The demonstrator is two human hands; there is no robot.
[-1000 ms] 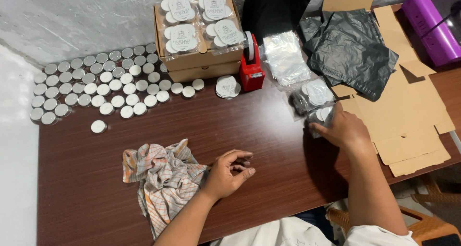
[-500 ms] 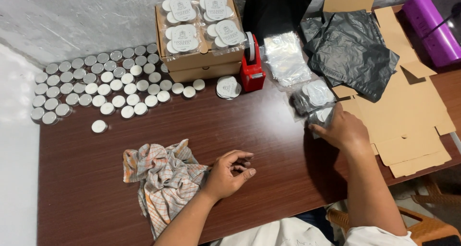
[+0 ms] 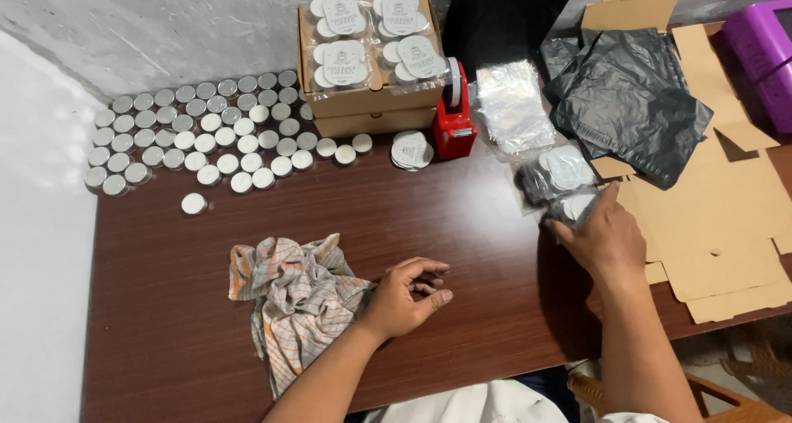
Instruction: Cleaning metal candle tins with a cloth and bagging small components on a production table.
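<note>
Clearly, clear packet (image 3: pixel 554 184) holds white discs.

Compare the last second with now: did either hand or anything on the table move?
No visible change. The left hand stays curled on the table beside the cloth, the right hand stays on the clear packet, and the tins lie as before.

Clear bagged pack of round tins (image 3: pixel 561 179) lies flat at table's right.

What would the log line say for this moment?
left hand: curled on table beside checked cloth | right hand: on clear packet of round lids | tins: rows far left
</note>
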